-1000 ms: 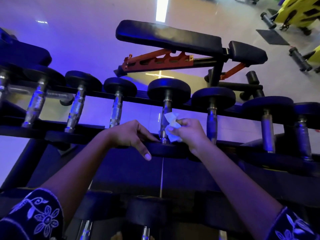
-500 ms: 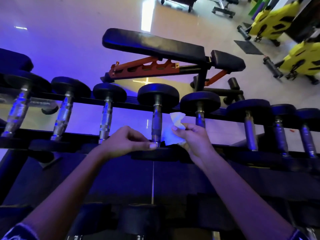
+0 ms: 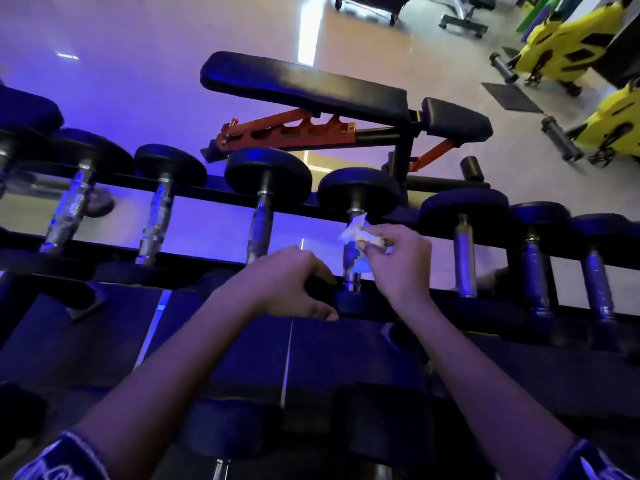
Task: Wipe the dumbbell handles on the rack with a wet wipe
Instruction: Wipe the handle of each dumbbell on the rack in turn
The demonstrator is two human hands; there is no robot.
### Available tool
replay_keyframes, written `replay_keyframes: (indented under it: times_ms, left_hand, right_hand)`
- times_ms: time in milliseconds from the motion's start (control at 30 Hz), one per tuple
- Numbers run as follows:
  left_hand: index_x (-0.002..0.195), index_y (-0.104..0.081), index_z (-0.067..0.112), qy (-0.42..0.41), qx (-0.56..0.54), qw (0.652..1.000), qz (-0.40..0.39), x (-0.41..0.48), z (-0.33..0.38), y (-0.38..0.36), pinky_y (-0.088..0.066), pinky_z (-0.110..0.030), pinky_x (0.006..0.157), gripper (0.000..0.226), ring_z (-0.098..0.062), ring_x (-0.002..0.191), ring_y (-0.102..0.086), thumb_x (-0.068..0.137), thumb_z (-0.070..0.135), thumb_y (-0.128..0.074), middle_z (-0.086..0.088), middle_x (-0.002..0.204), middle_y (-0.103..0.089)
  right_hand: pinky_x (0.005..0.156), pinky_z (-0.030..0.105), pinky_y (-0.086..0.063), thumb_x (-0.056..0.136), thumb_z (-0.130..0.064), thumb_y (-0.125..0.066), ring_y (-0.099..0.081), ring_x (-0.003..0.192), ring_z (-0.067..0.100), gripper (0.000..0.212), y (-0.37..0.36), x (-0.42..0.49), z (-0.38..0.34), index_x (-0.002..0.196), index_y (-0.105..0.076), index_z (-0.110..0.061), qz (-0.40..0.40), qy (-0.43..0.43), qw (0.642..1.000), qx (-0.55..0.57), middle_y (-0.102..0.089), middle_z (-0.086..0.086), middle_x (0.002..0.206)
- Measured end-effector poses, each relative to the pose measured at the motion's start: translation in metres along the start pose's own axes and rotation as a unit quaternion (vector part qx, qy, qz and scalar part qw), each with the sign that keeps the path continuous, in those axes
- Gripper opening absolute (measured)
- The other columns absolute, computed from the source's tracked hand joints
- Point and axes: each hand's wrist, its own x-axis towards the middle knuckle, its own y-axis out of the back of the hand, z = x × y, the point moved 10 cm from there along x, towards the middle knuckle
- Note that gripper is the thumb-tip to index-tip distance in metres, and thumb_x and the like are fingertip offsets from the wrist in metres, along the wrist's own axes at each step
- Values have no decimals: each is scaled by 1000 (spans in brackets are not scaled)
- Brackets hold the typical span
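Fingers (image 3: 311,269) of our left hand (image 3: 284,285) are curling round the near head of a dumbbell (image 3: 358,192) at the rack's (image 3: 114,249) front edge. Just right of it, our right hand (image 3: 401,261) is pinching the wet wipe (image 3: 353,232) against that dumbbell's handle (image 3: 350,256), close under its far head.

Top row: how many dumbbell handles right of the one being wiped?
3: first handle beside the right hand, second handle further right, third handle nearest the frame edge. More may be hidden beyond it.
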Motion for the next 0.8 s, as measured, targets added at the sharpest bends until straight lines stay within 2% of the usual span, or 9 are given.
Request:
replay_keyframes:
  times_ms: [67,167,267,400,500,567,667,733,800]
  left_hand:
    - [106,-73,34,11,-30,999,-23,3,4,-6,-55,-37,76,51,-7,87,-64,63,62,-78,12,91,-73]
    - [104,-75,35,44,-66,997,-22,5,2,-6,-55,-36,79,53,-1,85,-65,57,58,-84,14,87,-74]
    - [107,-75,31,66,-63,996,-23,7,1,-5,-53,-32,82,59,-1,88,-65,55,54,-88,12,88,-75]
    - [102,-77,30,63,-110,990,-59,16,4,-12,-53,-33,81,54,-5,87,-68,53,47,-91,10,84,-75]
    - [98,-79,31,52,-139,985,-85,23,11,-17,-50,-28,77,49,1,78,-64,54,48,-90,17,76,-73]
    - [96,-79,29,54,-157,982,-87,26,13,-20,-47,-26,69,49,-2,73,-62,53,51,-90,13,73,-73]
    - [94,-80,27,49,-169,982,-72,27,15,-22,-44,-29,61,53,-7,64,-58,51,57,-88,4,68,-72]
    - [92,-80,24,59,-154,984,-71,27,13,-22,-47,-31,61,61,-13,64,-62,47,64,-85,3,70,-73]
    - [89,-80,22,78,-143,983,-84,28,9,-24,-45,-27,59,62,-14,66,-63,46,65,-85,4,70,-73]
  right_hand:
    - [70,21,-47,75,-6,-70,-62,87,18,22,-11,2,4,94,-75,-16,-42,29,998,-22,-68,0,94]
    - [64,4,-36,78,-10,-73,-55,83,11,24,-26,-2,8,102,-73,-9,-118,35,992,-21,-56,3,103]
    - [74,9,-42,80,-16,-72,-53,85,8,26,-31,-13,10,105,-71,-9,-168,38,985,15,-48,0,106]
    - [69,-6,-33,73,4,-72,-56,84,6,22,-19,-4,24,89,-77,-10,-130,23,991,36,-61,1,96]
    - [66,-5,-35,68,0,-78,-62,84,13,18,-12,19,33,82,-77,-11,-83,0,995,47,-67,3,90]
    - [63,-5,-35,71,0,-76,-61,84,12,14,-12,27,32,82,-76,-9,-72,-2,996,54,-66,3,91]
    - [61,-6,-33,76,3,-71,-54,81,6,15,-11,21,30,86,-75,-7,-80,4,995,52,-60,0,90]
    - [64,-7,-33,76,1,-71,-55,82,7,16,-11,10,35,88,-76,-9,-90,10,995,48,-60,-1,90]
    - [65,-6,-35,75,-2,-73,-59,84,9,17,-11,2,41,89,-77,-11,-97,3,994,54,-64,1,92]
